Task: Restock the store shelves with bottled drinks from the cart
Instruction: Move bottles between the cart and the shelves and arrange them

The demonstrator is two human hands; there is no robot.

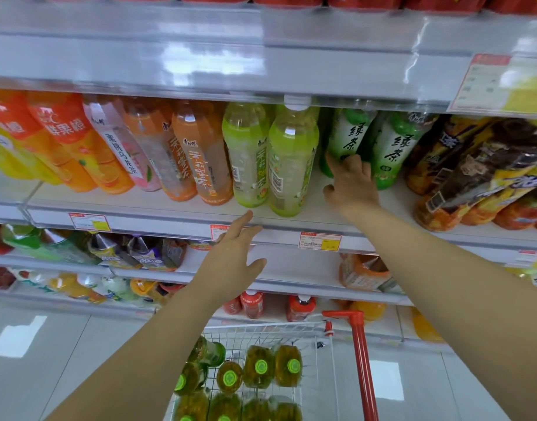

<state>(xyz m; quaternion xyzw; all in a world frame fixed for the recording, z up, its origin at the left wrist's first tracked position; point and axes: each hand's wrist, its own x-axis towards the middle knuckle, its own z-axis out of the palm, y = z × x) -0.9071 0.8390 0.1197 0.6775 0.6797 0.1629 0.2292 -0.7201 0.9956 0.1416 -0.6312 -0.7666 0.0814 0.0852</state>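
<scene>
Right in front of the person runs the white metal shelf board with a clear plastic price rail (316, 205), and everything hangs around it. The right hand (352, 186) is up on that shelf, fingers spread and stretched against the foot of a dark green plastic tea bottle (349, 132), thumb out to the side, not wrapped round it. Just left of that bottle on the shelf stand two pale green bottles with white caps (291, 159), then a row of orange-labelled bottles (200, 153); to its right, dark brown and yellow shrink-wrapped packs (474, 177).

The left hand (230, 262) hovers just in front of the shelf's rail, fingers straight, holding nothing. A red and yellow paper price tag (320, 240) sits in that rail.

Above the shelf, another grey shelf front (200, 56) glares with reflections. Below it, further tiers hold mixed drinks. Lower still stands the white wire cart with a red handle (361, 354), and in it amber bottles with bright green caps (261, 366), upright and packed close. Pale grey floor tiles (48, 360) shine under the ceiling lights.
</scene>
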